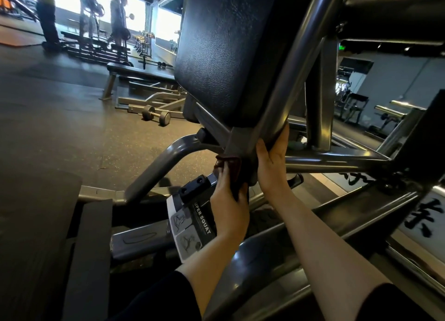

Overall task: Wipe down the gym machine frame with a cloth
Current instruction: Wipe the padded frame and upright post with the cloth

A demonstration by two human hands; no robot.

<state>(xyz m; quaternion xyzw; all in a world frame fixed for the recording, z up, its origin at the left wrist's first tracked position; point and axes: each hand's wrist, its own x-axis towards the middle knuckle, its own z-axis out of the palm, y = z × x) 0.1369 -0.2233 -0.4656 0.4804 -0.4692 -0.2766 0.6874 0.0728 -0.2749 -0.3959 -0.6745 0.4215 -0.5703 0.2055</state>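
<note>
One dark red cloth (230, 169) pinched by left hand (228, 208) under frame (243, 143) joint, right hand (272, 162) gripping frame, one black pad (228, 55) above, one dumbbell (156, 115) on floor (72, 128).

Tight here: the black pad (231, 55) looms above, frame tubes (320, 103) crowd right. Open floor (60, 118) lies left, past the dumbbell (156, 115).

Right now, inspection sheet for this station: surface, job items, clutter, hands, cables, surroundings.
Surface: dark rubber gym floor.
Job's things: dark red cloth bunched against the grey machine frame below the black pad.
Clutter: dumbbell on the floor.
Grippers: left hand grips the cloth; right hand holds the frame joint, fingers wrapped round it.
Cables: nothing seen.
Surroundings: flat bench, racks, two people standing far off by bright windows.
</note>
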